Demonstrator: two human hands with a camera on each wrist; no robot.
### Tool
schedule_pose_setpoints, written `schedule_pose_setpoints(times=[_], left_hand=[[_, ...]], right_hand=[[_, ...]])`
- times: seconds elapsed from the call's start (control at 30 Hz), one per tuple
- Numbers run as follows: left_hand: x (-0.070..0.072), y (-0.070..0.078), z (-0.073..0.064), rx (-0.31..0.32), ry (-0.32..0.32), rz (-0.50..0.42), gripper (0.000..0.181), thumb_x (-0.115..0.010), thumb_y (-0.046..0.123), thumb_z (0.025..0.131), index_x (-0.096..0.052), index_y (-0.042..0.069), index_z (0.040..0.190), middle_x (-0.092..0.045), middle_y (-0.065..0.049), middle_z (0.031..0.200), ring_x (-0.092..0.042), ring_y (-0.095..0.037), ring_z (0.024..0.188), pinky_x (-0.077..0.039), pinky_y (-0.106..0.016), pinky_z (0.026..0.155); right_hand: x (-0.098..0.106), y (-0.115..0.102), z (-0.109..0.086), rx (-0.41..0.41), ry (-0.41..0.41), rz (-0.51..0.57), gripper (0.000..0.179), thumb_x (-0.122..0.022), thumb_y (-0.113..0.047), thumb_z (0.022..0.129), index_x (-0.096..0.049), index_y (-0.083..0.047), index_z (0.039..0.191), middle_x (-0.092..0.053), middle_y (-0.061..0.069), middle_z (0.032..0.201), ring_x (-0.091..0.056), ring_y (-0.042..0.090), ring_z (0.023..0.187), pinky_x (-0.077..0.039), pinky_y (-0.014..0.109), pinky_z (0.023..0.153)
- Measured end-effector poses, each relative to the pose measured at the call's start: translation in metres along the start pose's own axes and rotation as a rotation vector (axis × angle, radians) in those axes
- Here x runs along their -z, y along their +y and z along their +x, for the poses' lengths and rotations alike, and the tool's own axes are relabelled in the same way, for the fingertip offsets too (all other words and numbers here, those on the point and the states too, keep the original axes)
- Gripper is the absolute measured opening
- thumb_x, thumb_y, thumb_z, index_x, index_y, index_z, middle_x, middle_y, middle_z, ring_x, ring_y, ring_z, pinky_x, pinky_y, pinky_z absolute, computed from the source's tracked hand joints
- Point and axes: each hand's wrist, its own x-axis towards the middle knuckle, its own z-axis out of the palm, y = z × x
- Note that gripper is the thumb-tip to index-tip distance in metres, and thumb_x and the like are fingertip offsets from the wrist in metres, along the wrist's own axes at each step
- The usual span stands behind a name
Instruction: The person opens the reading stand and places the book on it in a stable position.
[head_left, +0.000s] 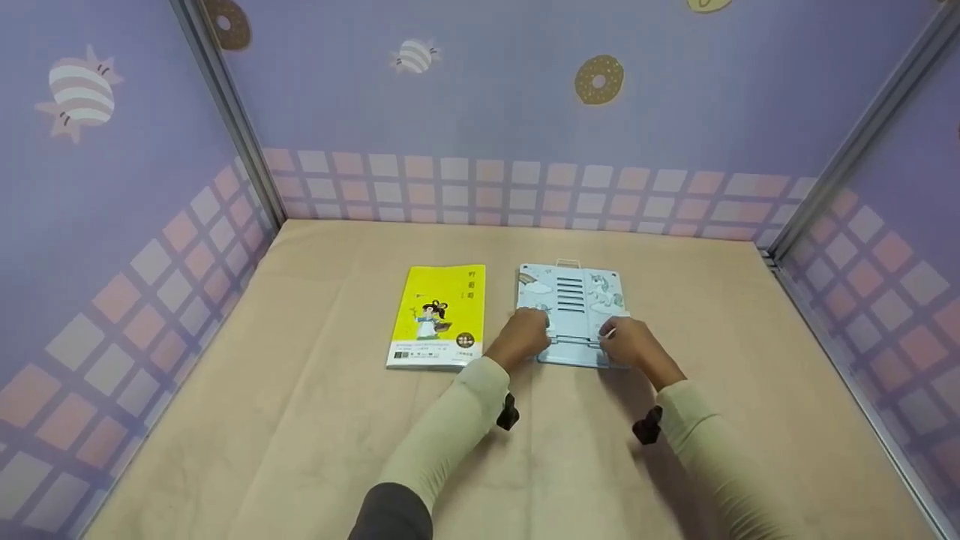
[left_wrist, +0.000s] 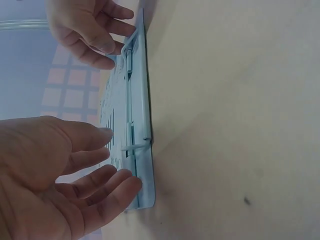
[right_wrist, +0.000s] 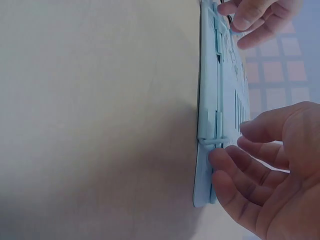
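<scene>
A light blue book stand (head_left: 571, 321) with unicorn pictures and a row of slots lies folded flat on the table. My left hand (head_left: 523, 335) is at its lower left side, and my right hand (head_left: 631, 343) is at the lower right. In the left wrist view, the left fingers (left_wrist: 112, 197) are loosely bent by the stand's side edge, thumb apart from them. The right fingers (right_wrist: 240, 172) sit likewise beside a wire page holder (right_wrist: 214, 142) in the right wrist view. Whether the fingertips touch the stand is hard to tell.
Left of the stand lies a yellow book (head_left: 446, 304) with a drawn figure on its cover. A beige cloth covers the table (head_left: 300, 420). Patterned purple walls (head_left: 487, 112) enclose the back and both sides.
</scene>
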Motion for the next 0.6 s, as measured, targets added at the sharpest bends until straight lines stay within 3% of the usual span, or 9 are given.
schedule_pose_setpoints(times=[0.17,0.3,0.43,0.6], left_hand=[[-0.007,0.001,0.000,0.014,0.001,-0.050,0.022,-0.062,0.005,0.097,-0.071,0.002,0.116,-0.072,-0.007,0.112,-0.058,-0.017,0.091,-0.054,-0.033,0.089],[-0.012,-0.001,-0.001,-0.031,0.027,-0.028,0.017,-0.059,-0.003,0.094,-0.073,0.001,0.103,-0.068,-0.004,0.092,-0.048,-0.014,0.077,-0.048,-0.029,0.072],[-0.014,0.000,-0.001,-0.079,0.059,0.011,0.016,-0.058,-0.008,0.092,-0.072,0.001,0.092,-0.056,0.000,0.077,-0.043,-0.014,0.071,-0.041,-0.026,0.063],[-0.010,0.003,-0.001,-0.028,0.048,-0.052,0.016,-0.056,-0.007,0.094,-0.066,0.003,0.087,-0.045,0.001,0.073,-0.042,-0.015,0.070,-0.036,-0.026,0.060]], right_hand=[[-0.003,-0.002,-0.002,-0.027,-0.008,0.002,0.030,-0.059,-0.008,0.095,-0.065,0.004,0.121,-0.068,0.020,0.114,-0.063,0.025,0.092,-0.052,0.030,0.072],[-0.007,-0.003,-0.003,-0.066,-0.024,-0.009,0.026,-0.061,-0.005,0.092,-0.067,0.003,0.116,-0.067,0.016,0.106,-0.061,0.023,0.086,-0.048,0.027,0.066],[-0.009,-0.004,-0.003,-0.085,-0.032,-0.035,0.023,-0.062,-0.002,0.092,-0.068,0.002,0.113,-0.065,0.013,0.100,-0.059,0.023,0.084,-0.046,0.027,0.065],[-0.008,-0.007,-0.002,-0.084,-0.013,-0.064,0.020,-0.062,-0.001,0.094,-0.068,0.001,0.113,-0.065,0.013,0.101,-0.059,0.023,0.086,-0.047,0.028,0.067]])
